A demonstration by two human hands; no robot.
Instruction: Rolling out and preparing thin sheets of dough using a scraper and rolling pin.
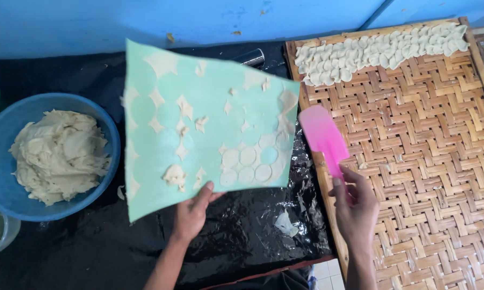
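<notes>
Where dough clings, mint-green sheet [199, 102]

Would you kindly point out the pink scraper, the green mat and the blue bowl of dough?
pink scraper [321, 137], head view, middle of the flat blade.
green mat [210, 91], head view, bare upper part.
blue bowl [105, 121], head view, right rim.
</notes>
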